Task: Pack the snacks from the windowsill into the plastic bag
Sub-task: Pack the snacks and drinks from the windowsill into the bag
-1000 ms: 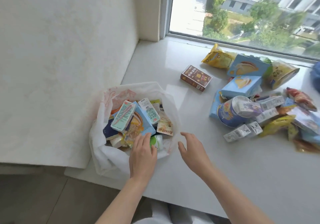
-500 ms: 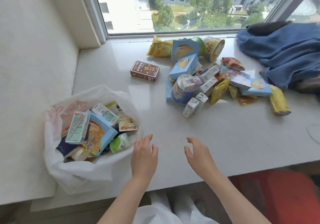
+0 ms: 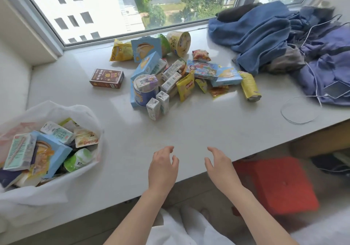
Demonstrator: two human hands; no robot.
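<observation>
A white plastic bag (image 3: pixel 56 110) stands open at the left of the white windowsill (image 3: pixel 208 127), filled with several snack boxes and packets. A pile of snacks (image 3: pixel 170 74) lies at the middle of the sill: blue boxes, small milk cartons (image 3: pixel 158 104), yellow chip bags, a round tub. A brown box (image 3: pixel 107 78) lies apart to its left. My left hand (image 3: pixel 162 167) and my right hand (image 3: pixel 219 166) hover side by side over the sill's front edge, fingers loosely spread, holding nothing, well short of the pile.
Blue clothes (image 3: pixel 274 36) and a purple garment with a white cable (image 3: pixel 299 112) cover the sill's right end. The window runs along the back. A red stool (image 3: pixel 278 186) stands on the floor below the sill's edge.
The view has swung right, from the bag toward the snack pile. My left hand has left the bag's rim, and both hands now hover over the bare sill.
</observation>
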